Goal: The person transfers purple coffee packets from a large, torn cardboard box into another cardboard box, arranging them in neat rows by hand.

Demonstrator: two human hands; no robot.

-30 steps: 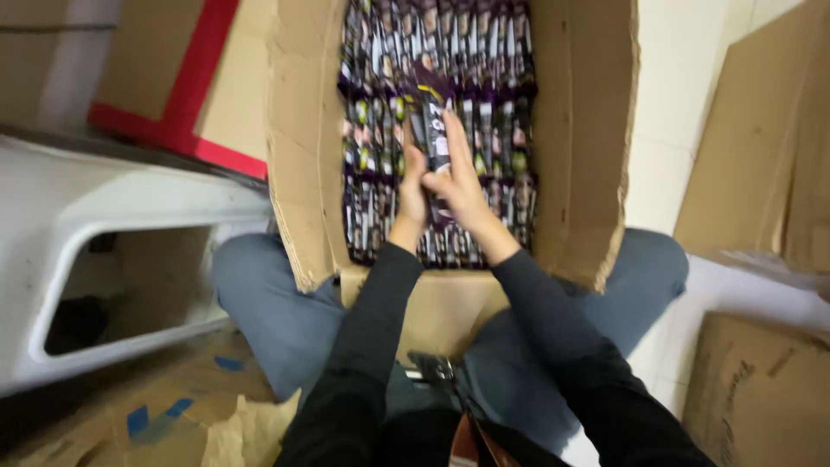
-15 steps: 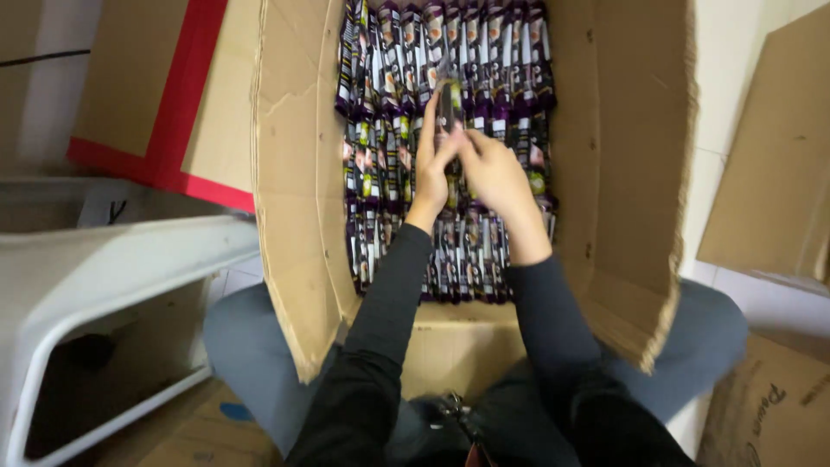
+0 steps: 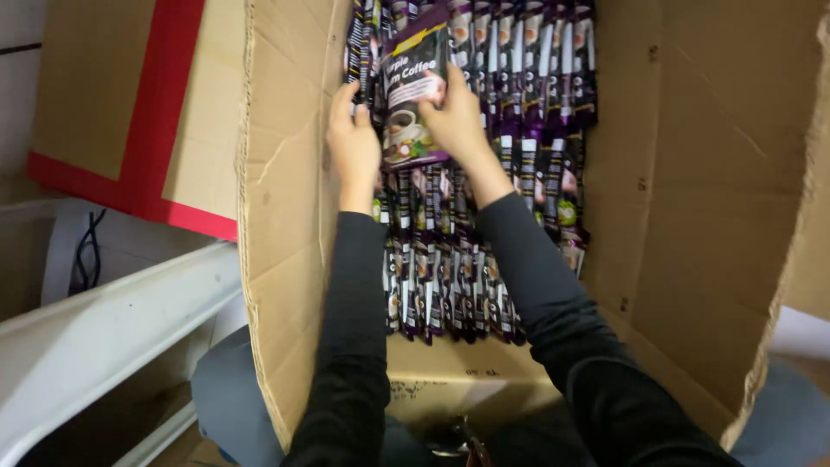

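A large open cardboard box [image 3: 285, 259] stands between my knees, packed with rows of upright purple sachets [image 3: 450, 285]. Both hands reach into its far left part. My left hand [image 3: 353, 143] and my right hand [image 3: 456, 112] hold one flat purple pouch [image 3: 415, 95] between them, its front face with a cup picture turned toward me. The pouch sits just above the packed rows, near the box's left wall. Black sleeves cover both forearms.
A red-edged cardboard sheet [image 3: 164, 112] leans at the upper left. A white plastic frame [image 3: 104, 320] lies at the lower left, with a black cable [image 3: 85, 251] behind it. The box's right flap [image 3: 709, 216] rises high. My grey-trousered knees [image 3: 220, 389] flank the box.
Both hands moved farther into the box and to its left side with the pouch. The pouch turned from edge-on to face-on. The camera leaned in closer.
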